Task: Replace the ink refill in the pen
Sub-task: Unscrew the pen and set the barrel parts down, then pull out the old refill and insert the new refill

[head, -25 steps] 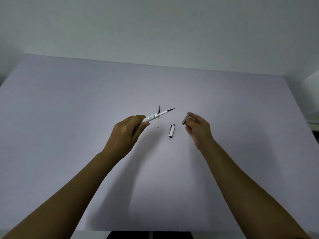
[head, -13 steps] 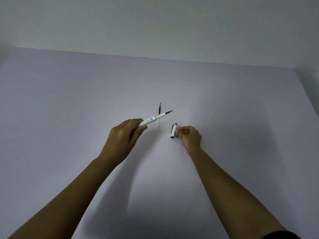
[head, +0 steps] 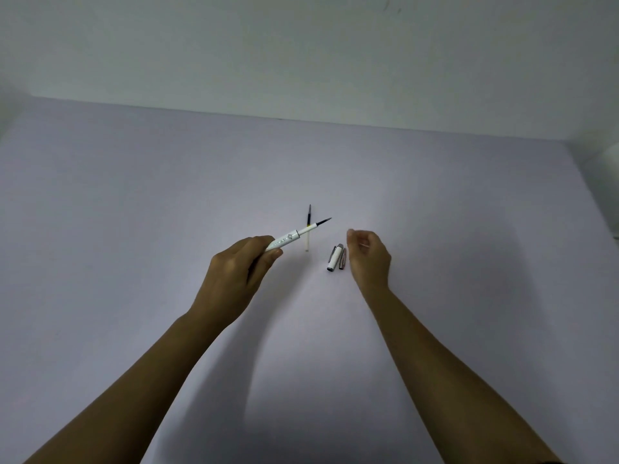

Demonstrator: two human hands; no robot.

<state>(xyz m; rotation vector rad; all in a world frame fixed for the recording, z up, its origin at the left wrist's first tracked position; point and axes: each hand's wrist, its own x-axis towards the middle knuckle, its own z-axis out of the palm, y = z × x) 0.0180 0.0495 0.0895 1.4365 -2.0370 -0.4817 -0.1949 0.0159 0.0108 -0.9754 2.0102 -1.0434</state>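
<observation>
My left hand [head: 234,276] grips a white pen barrel [head: 288,238] above the table, with its ink refill's dark tip [head: 322,222] sticking out toward the upper right. A second refill [head: 307,229] lies flat on the table behind it, dark end pointing away. To the right, a white pen cap [head: 335,258] and a small metallic pen tip piece [head: 342,258] lie side by side. My right hand [head: 368,259] hovers just right of them with its fingers loosely curled and nothing in it.
The table [head: 134,195] is a plain pale lilac surface reaching to a white wall [head: 301,55] at the back. A white object [head: 611,162] shows at the far right edge.
My right hand set the metallic tip piece down beside the cap and has lifted off it, empty. My left hand keeps hold of the barrel.
</observation>
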